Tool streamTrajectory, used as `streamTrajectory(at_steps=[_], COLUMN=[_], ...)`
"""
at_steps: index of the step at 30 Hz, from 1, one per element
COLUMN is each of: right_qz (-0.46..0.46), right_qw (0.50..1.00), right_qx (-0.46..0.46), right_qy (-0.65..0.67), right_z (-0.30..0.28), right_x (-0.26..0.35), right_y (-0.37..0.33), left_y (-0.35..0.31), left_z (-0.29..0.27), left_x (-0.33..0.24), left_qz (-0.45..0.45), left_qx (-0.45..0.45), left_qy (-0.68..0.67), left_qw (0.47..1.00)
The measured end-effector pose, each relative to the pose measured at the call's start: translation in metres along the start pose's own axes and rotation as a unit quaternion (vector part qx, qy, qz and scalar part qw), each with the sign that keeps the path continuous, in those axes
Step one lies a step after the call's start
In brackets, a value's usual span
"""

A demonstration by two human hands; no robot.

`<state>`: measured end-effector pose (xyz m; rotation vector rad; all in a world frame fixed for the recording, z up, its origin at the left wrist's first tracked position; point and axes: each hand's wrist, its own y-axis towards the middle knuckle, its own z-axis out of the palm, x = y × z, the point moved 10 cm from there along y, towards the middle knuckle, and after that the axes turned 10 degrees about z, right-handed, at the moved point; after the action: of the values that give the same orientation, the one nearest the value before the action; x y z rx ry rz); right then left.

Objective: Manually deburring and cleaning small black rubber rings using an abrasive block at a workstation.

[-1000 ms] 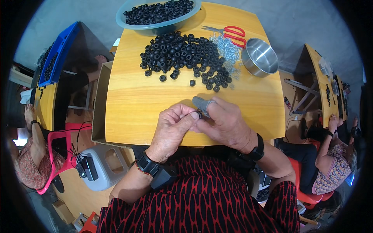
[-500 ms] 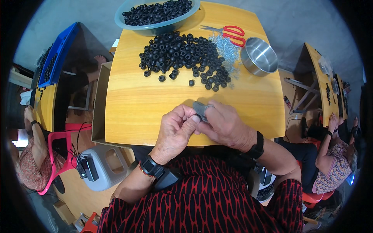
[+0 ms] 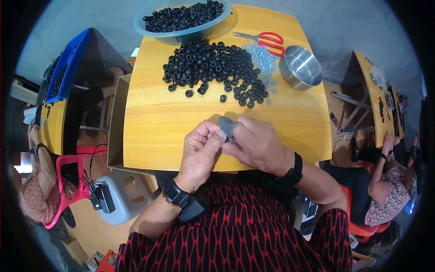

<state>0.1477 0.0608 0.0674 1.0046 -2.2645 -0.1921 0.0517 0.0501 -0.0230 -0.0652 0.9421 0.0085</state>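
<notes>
Both hands meet above the near edge of the yellow table [image 3: 149,131]. My left hand [image 3: 199,149] is closed, thumb and forefinger pinched together on something small that the fingers hide. Against its fingertips presses my right hand [image 3: 258,145], also closed, with a grey finger cover [image 3: 226,126] over its forefinger; what it grips is hidden too. Beyond the hands lies a heap of small black ring-shaped parts [image 3: 199,65], a few of them loose at its near side. Right of the heap is a spread of tiny silvery pieces [image 3: 264,61].
Red-handled scissors [image 3: 271,43] lie by the silvery pieces, near a round steel bowl [image 3: 301,68]. A translucent basin [image 3: 183,35] of black parts stands at the far left. People sit at tables on both sides. A grey stool [image 3: 120,199] is at lower left.
The hands, still together, have shifted slightly left. The covered forefinger now tilts further left over the left fingertips. The things on the table keep their arrangement.
</notes>
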Motion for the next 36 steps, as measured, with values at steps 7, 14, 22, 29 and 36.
streamTrajectory(at_steps=[7, 14, 22, 29, 36], right_qz=[0.030, 0.028, 0.037, 0.015, -0.007], right_qw=[0.999, 0.997, 0.998, 0.999, 0.995], right_qx=[0.038, 0.059, 0.023, 0.025, 0.064], right_qy=[0.009, -0.039, -0.043, -0.045, -0.072], right_z=[0.009, 0.012, 0.005, 0.007, 0.013], right_x=[-0.008, -0.008, -0.020, -0.011, -0.008], right_y=[0.001, 0.005, 0.006, 0.008, 0.009], left_y=[-0.001, 0.001, 0.004, 0.001, 0.001], left_z=[0.000, -0.004, 0.001, -0.003, 0.002], left_x=[-0.007, -0.003, 0.000, -0.001, -0.008], left_qz=[0.035, 0.044, -0.009, 0.002, 0.008], left_qx=[0.000, 0.006, 0.030, 0.015, 0.016], left_qy=[0.061, 0.093, 0.114, 0.097, 0.131], left_qw=[0.997, 0.995, 0.993, 0.995, 0.991])
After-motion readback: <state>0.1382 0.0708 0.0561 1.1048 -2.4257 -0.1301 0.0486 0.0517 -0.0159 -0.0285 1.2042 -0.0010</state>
